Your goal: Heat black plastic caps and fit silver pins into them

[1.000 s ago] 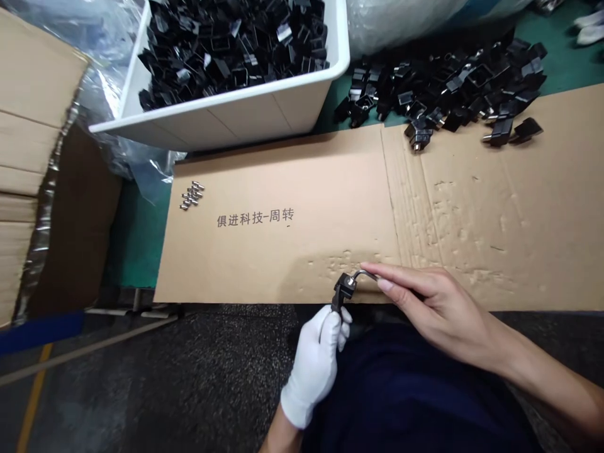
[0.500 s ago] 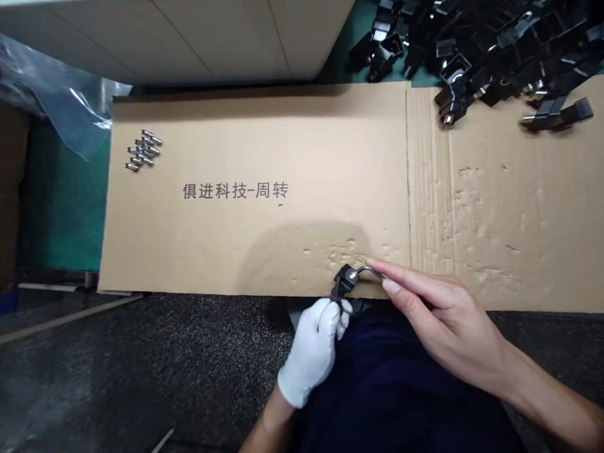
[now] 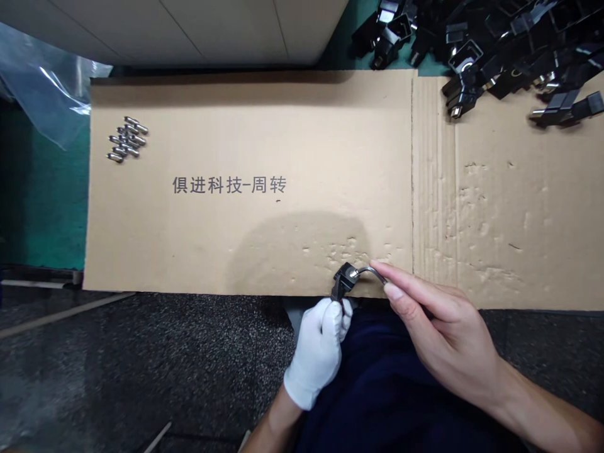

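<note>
My left hand (image 3: 317, 349), in a white glove, is closed around the lower end of a black part (image 3: 345, 280) at the front edge of the cardboard. A bent metal rod (image 3: 372, 270), like a hex key, has its tip at the round metal piece in that part. My bare right hand (image 3: 446, 327) pinches the rod's other end between thumb and fingers. Whether the tip sits inside the metal piece is too small to tell.
Several small metal pins (image 3: 126, 139) lie on the cardboard sheet (image 3: 226, 245) at the left. A pile of black parts (image 3: 519, 50) fills the back right. A grey box-like object (image 3: 189, 31) borders the back; clear plastic (image 3: 47, 88) lies far left.
The view has shifted slightly, so the pins and the cardboard's left edge appear farther left. Both hands keep their grips, with the rod still at the black part.
</note>
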The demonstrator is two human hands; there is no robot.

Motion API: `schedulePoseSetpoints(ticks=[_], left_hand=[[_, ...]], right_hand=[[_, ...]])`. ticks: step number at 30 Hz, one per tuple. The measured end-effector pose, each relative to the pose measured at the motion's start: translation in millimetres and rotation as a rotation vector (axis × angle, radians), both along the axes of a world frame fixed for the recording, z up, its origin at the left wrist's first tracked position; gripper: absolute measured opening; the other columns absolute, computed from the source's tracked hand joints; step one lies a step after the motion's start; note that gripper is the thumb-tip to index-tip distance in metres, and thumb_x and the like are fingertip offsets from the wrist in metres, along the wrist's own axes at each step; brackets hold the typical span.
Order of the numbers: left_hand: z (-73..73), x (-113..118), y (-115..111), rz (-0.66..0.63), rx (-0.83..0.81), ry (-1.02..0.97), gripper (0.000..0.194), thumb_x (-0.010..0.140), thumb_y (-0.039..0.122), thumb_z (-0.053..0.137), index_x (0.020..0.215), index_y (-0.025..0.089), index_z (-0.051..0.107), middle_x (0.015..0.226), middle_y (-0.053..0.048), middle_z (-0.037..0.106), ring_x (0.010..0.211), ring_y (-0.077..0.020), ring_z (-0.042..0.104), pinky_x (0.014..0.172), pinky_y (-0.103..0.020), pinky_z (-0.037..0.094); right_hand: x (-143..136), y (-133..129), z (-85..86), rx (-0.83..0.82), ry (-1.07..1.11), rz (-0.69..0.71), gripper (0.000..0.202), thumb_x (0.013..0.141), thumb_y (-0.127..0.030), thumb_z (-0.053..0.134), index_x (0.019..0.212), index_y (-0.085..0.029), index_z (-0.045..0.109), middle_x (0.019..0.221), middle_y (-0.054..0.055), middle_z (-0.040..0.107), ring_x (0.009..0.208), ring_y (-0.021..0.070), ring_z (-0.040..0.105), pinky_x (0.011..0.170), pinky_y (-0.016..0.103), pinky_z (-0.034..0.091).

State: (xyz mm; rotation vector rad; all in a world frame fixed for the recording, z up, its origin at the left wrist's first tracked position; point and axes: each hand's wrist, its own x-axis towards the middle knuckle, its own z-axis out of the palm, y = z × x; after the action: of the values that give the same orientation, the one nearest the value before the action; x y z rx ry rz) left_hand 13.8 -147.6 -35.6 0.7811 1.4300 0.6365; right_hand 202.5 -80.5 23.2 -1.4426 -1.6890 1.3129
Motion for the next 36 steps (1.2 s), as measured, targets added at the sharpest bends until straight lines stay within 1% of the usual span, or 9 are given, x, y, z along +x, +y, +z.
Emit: schedulePoseSetpoints(ticks=[4, 11, 15, 19, 24, 26, 31, 36], left_hand=[[0.5, 1.6, 0.7, 0.004, -0.005, 0.007, 0.056, 0.107, 0.061, 0.033, 0.081, 0.018, 0.057, 0.067, 0.000, 0.052, 0.060, -0.0128, 0.046, 0.059, -0.027, 0.038], [0.4, 5.2, 0.1, 0.016, -0.001, 0.013, 0.057, 0.106, 0.063, 0.033, 0.080, 0.018, 0.056, 0.068, -0.001, 0.052, 0.060, -0.0131, 0.046, 0.058, -0.027, 0.038], [0.2, 6.3, -0.3, 0.025, -0.007, 0.017, 0.056, 0.107, 0.062, 0.032, 0.081, 0.018, 0.057, 0.068, -0.001, 0.053, 0.060, -0.0132, 0.047, 0.058, -0.027, 0.039], [0.8, 6.0, -1.1, 0.022, 0.005, 0.028, 0.057, 0.106, 0.063, 0.033, 0.080, 0.019, 0.056, 0.067, -0.001, 0.052, 0.060, -0.0134, 0.047, 0.058, -0.028, 0.039], [1.7, 6.9, -1.9, 0.024, 0.005, 0.044, 0.059, 0.106, 0.065, 0.031, 0.079, 0.019, 0.055, 0.068, -0.001, 0.053, 0.060, -0.0133, 0.046, 0.059, -0.028, 0.039], [2.8, 8.3, -1.8, 0.034, -0.001, 0.041, 0.060, 0.105, 0.066, 0.031, 0.080, 0.018, 0.056, 0.068, -0.001, 0.054, 0.060, -0.0132, 0.047, 0.059, -0.027, 0.039], [6.0, 12.7, -1.3, 0.060, -0.009, 0.045, 0.060, 0.105, 0.067, 0.032, 0.078, 0.018, 0.057, 0.070, -0.003, 0.056, 0.060, -0.0136, 0.049, 0.060, -0.027, 0.041], [5.9, 13.8, -2.1, 0.069, 0.000, 0.049, 0.059, 0.105, 0.065, 0.033, 0.078, 0.018, 0.057, 0.070, -0.003, 0.057, 0.060, -0.0130, 0.048, 0.059, -0.027, 0.042]], right_hand=[[-1.1, -2.8, -1.7, 0.011, 0.003, -0.019, 0.047, 0.101, -0.009, 0.061, 0.144, -0.028, 0.065, 0.139, -0.003, 0.074, 0.125, 0.0117, 0.069, 0.112, 0.018, 0.051], [-3.3, -6.4, -2.4, 0.032, 0.019, -0.054, 0.050, 0.100, -0.007, 0.062, 0.144, -0.031, 0.065, 0.138, -0.006, 0.074, 0.123, 0.0093, 0.070, 0.109, 0.015, 0.051], [-4.9, -9.1, -4.8, 0.035, 0.026, -0.077, 0.052, 0.100, -0.007, 0.063, 0.144, -0.034, 0.064, 0.140, -0.007, 0.073, 0.123, 0.0099, 0.070, 0.110, 0.016, 0.051], [-5.8, -10.8, -7.9, 0.040, 0.034, -0.085, 0.054, 0.099, -0.006, 0.063, 0.145, -0.035, 0.063, 0.137, -0.007, 0.074, 0.117, 0.0104, 0.073, 0.106, 0.018, 0.055], [-5.3, -12.3, -10.2, 0.042, 0.039, -0.093, 0.054, 0.100, -0.006, 0.062, 0.146, -0.035, 0.063, 0.138, -0.005, 0.074, 0.122, 0.0120, 0.071, 0.108, 0.019, 0.054], [-6.1, -13.1, -10.6, 0.046, 0.039, -0.100, 0.053, 0.100, -0.006, 0.062, 0.145, -0.033, 0.064, 0.136, -0.004, 0.075, 0.118, 0.0132, 0.073, 0.105, 0.021, 0.057], [-10.6, -15.4, -10.8, 0.037, 0.055, -0.122, 0.050, 0.101, -0.007, 0.060, 0.146, -0.029, 0.064, 0.132, 0.000, 0.077, 0.112, 0.0197, 0.077, 0.103, 0.033, 0.062], [-12.7, -17.9, -11.5, 0.024, 0.046, -0.154, 0.049, 0.100, -0.007, 0.060, 0.144, -0.028, 0.065, 0.128, 0.001, 0.079, 0.109, 0.0210, 0.077, 0.102, 0.036, 0.064]])
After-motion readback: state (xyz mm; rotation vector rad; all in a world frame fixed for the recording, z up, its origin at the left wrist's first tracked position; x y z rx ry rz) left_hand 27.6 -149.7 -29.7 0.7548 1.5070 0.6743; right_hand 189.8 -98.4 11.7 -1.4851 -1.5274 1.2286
